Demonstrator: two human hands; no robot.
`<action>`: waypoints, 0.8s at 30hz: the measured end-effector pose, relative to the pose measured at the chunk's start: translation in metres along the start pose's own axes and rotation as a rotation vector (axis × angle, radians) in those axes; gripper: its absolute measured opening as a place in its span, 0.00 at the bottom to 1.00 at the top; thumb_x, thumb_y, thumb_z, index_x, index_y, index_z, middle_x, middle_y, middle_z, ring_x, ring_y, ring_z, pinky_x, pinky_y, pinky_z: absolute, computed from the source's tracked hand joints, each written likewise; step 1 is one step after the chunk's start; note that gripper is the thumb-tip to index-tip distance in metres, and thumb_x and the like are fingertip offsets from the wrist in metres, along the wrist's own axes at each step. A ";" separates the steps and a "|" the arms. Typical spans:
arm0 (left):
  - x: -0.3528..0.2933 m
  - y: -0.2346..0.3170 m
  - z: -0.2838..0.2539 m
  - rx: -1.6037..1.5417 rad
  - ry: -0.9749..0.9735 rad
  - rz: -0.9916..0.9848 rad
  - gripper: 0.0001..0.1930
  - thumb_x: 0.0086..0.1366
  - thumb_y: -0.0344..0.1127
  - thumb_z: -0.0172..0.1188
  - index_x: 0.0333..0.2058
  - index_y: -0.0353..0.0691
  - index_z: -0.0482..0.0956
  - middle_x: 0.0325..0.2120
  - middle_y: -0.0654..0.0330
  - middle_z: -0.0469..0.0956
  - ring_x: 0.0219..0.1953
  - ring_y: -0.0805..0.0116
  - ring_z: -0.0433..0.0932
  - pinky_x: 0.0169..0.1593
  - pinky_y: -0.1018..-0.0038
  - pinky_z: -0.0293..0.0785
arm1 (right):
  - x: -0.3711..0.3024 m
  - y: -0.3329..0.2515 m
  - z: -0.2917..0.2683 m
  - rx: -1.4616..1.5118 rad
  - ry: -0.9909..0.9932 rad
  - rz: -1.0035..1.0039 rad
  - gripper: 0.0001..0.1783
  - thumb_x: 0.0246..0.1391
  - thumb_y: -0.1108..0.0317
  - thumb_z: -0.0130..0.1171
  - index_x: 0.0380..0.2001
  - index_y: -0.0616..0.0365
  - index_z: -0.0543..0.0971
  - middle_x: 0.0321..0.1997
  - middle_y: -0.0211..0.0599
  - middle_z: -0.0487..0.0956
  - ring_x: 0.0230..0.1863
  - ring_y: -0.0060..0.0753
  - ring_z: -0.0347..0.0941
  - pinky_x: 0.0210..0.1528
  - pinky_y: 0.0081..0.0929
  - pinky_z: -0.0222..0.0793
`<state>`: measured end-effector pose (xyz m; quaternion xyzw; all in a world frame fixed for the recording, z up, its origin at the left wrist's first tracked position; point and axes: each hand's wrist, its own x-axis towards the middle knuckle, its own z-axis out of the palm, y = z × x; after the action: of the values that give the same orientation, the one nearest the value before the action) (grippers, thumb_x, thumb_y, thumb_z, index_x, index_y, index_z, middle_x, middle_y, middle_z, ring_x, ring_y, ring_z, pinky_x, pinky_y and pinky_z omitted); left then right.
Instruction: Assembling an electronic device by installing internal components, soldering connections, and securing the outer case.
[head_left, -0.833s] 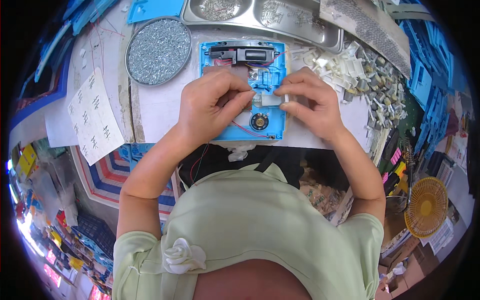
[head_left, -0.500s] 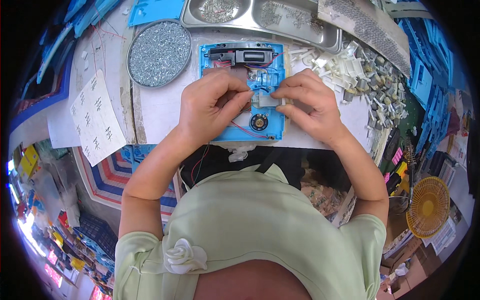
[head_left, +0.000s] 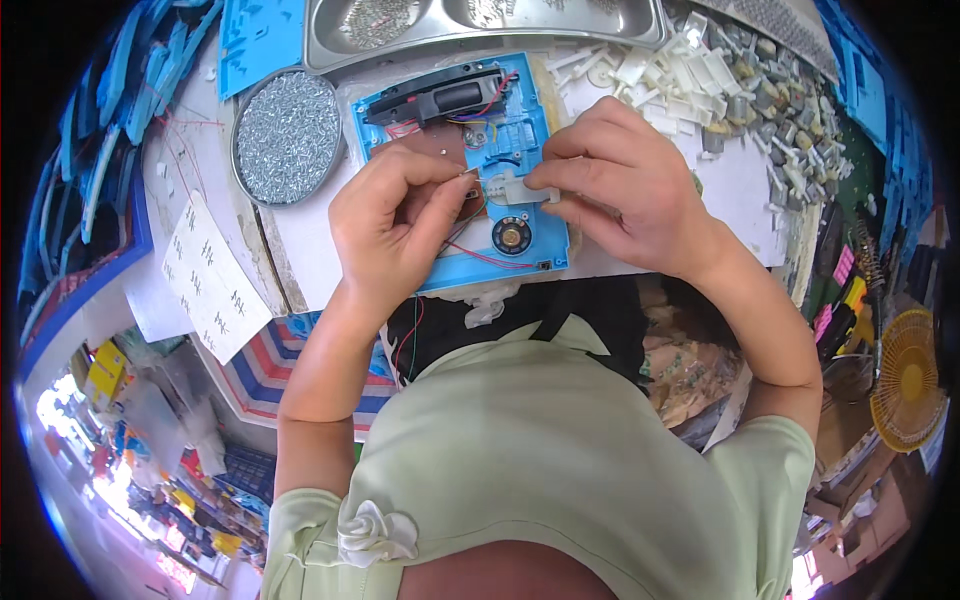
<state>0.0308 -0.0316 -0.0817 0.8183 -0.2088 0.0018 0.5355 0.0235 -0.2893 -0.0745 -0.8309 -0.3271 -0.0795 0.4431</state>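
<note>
The opened blue casing (head_left: 515, 140) lies a little askew near the front edge of the white worktop (head_left: 308, 240), with the translucent white plastic part (head_left: 510, 190) across its middle, just above the round black speaker (head_left: 511, 236). Both forearms cross that front edge. The left hand (head_left: 395, 215) is over the casing's left side, thumb and forefinger tips pinched close by the part's left end; whether something thin is between them I cannot tell. The right hand (head_left: 635, 190) reaches in from the other side, its thumb and forefinger slightly parted around the part's right end.

White surface shows between the casing and the round dish (head_left: 236, 165) on the left, and also below and right of the right hand. A handwritten paper sheet (head_left: 215, 280) overhangs the front edge at left; at far right, lower down, is a yellow basket (head_left: 905, 380).

The dish is heaped with small silver screws (head_left: 288, 138). Beyond the casing, a steel tray (head_left: 480, 48) holds small metal pieces (head_left: 380, 20) in separate compartments. Loose white plastic pieces (head_left: 650, 75) pile up to its right.
</note>
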 end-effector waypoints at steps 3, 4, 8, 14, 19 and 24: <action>-0.001 -0.002 0.001 -0.015 0.011 -0.008 0.05 0.61 0.20 0.70 0.34 0.32 0.82 0.30 0.59 0.82 0.28 0.79 0.80 0.30 0.81 0.74 | -0.007 0.004 0.008 0.064 0.062 0.040 0.18 0.40 0.74 0.73 0.38 0.54 0.83 0.41 0.33 0.81 0.43 0.44 0.75 0.45 0.37 0.74; -0.001 -0.002 0.002 -0.036 0.023 -0.005 0.05 0.61 0.20 0.70 0.34 0.32 0.82 0.30 0.59 0.82 0.28 0.80 0.79 0.30 0.81 0.74 | -0.009 0.006 0.011 0.086 0.076 0.048 0.17 0.40 0.73 0.73 0.38 0.54 0.83 0.41 0.33 0.81 0.43 0.44 0.75 0.45 0.37 0.74; -0.001 0.007 0.004 -0.098 0.022 -0.090 0.04 0.63 0.20 0.69 0.34 0.32 0.82 0.31 0.59 0.83 0.27 0.80 0.78 0.30 0.82 0.72 | -0.010 0.008 0.019 0.107 0.102 0.000 0.13 0.42 0.72 0.71 0.35 0.55 0.83 0.40 0.33 0.80 0.42 0.44 0.75 0.43 0.38 0.74; -0.002 -0.003 0.001 0.004 0.000 -0.008 0.03 0.64 0.20 0.68 0.35 0.31 0.82 0.30 0.59 0.83 0.28 0.77 0.82 0.30 0.82 0.75 | 0.005 -0.010 0.010 -0.108 -0.033 -0.005 0.11 0.40 0.72 0.69 0.32 0.54 0.83 0.36 0.29 0.78 0.43 0.39 0.74 0.41 0.36 0.72; -0.001 0.002 0.003 -0.071 0.017 -0.066 0.04 0.63 0.20 0.68 0.34 0.32 0.81 0.30 0.59 0.83 0.27 0.77 0.82 0.30 0.81 0.74 | 0.006 -0.019 0.000 -0.207 -0.138 -0.010 0.16 0.34 0.73 0.71 0.33 0.57 0.84 0.36 0.29 0.80 0.44 0.38 0.74 0.42 0.38 0.72; -0.003 -0.003 0.006 -0.081 0.038 -0.043 0.05 0.62 0.20 0.69 0.33 0.32 0.81 0.30 0.59 0.83 0.27 0.78 0.80 0.29 0.82 0.73 | 0.011 -0.013 -0.004 -0.207 -0.125 -0.054 0.13 0.38 0.72 0.68 0.32 0.58 0.83 0.33 0.30 0.77 0.41 0.39 0.73 0.40 0.36 0.71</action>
<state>0.0280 -0.0350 -0.0879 0.8002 -0.1808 -0.0028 0.5718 0.0240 -0.2821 -0.0586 -0.8665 -0.3661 -0.0729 0.3314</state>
